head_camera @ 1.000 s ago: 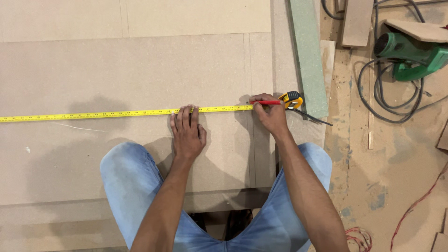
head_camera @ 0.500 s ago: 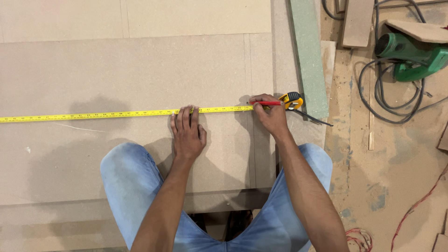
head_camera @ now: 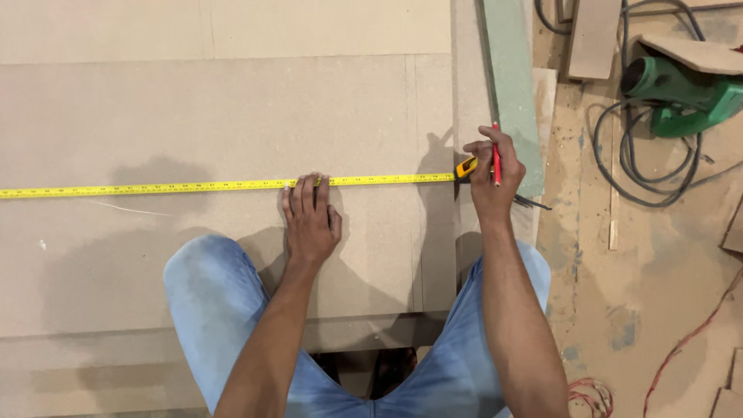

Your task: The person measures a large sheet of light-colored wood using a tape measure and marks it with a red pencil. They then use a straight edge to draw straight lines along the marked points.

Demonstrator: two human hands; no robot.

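Note:
A yellow tape measure blade (head_camera: 155, 187) runs across a large brown fibreboard sheet (head_camera: 217, 116) from the left edge to its yellow and black case (head_camera: 465, 167). My left hand (head_camera: 311, 217) lies flat on the board with its fingertips pressing the blade down. Over the case hovers my right hand (head_camera: 493, 174), which holds a red pencil (head_camera: 495, 155) upright between its fingers and rests on the case. My knees in light blue jeans (head_camera: 209, 286) kneel on the board.
A pale green strip (head_camera: 511, 85) lies along the board's right edge. A green power tool (head_camera: 681, 89) with coiled black cable (head_camera: 642, 155) sits at the upper right on the dusty floor. Wood offcuts (head_camera: 592, 35) lie near it. A red wire (head_camera: 689, 340) trails at the lower right.
My right hand has moved right from the blade to the tape case, and the red pencil has turned from lying flat to pointing up. The left hand has stayed put.

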